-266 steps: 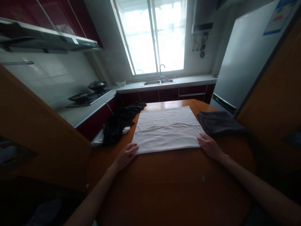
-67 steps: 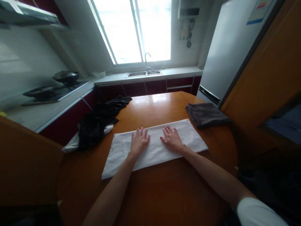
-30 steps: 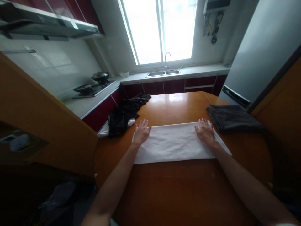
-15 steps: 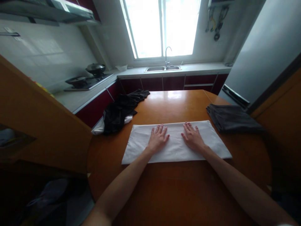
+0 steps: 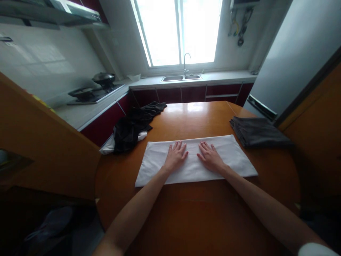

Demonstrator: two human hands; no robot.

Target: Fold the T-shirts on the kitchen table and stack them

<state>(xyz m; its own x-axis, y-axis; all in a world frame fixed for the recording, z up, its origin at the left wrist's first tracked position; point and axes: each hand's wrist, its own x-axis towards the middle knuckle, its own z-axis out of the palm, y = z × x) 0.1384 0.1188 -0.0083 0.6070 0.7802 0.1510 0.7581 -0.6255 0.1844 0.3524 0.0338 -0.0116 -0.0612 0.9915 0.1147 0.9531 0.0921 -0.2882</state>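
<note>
A white cloth (image 5: 191,170) lies folded into a wide flat rectangle on the wooden table (image 5: 186,213). My left hand (image 5: 176,156) rests palm down on it, left of its middle, fingers apart. Flat on the same cloth, a little to the right, is my right hand (image 5: 210,156), its thumb spread toward the left hand. Neither hand grips anything. A strip of white cloth shows between the two thumbs. Faint creases run across the fabric.
Dark crumpled clothing (image 5: 130,129) with something white under it lies at the table's left edge. A folded dark grey cloth (image 5: 258,132) sits at the right. Beyond the table are a sink (image 5: 181,78), a stove (image 5: 98,95) with pans and a fridge (image 5: 287,53).
My right hand has slid left over the white cloth, nearer to my left hand. The whole view has shifted slightly, so things appear a bit further left.
</note>
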